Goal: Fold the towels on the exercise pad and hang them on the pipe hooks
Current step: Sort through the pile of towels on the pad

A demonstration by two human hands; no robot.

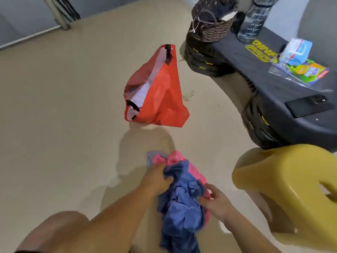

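1. Head view: the left hand (pixel 158 179) closes its fingers on a crumpled bundle of towels (pixel 182 194), gripping the upper left edge of the blue cloth.
2. The right hand (pixel 216 201) touches the right side of the same bundle with its fingers curled around the pink edge, thumb raised; it appears to pinch the fabric.
3. The bundle holds a blue towel on top, a pink one beneath and a pale lilac corner showing at the top left; it hangs between both hands above the beige floor (pixel 63 125).
4. An orange bag (pixel 160 92) with black handles stands open on the floor beyond the hands, white cloth inside it.
5. To the right sits a black exercise step platform (pixel 255 66) bearing a wicker basket (pixel 211 24), a clear water bottle (pixel 255 19), a pack of tissues (pixel 295 52), a printed plastic packet (pixel 310 72) and a dark phone (pixel 308 105).
6. A yellow plastic stool (pixel 284 183) stands near the right hand, just in front of the platform.
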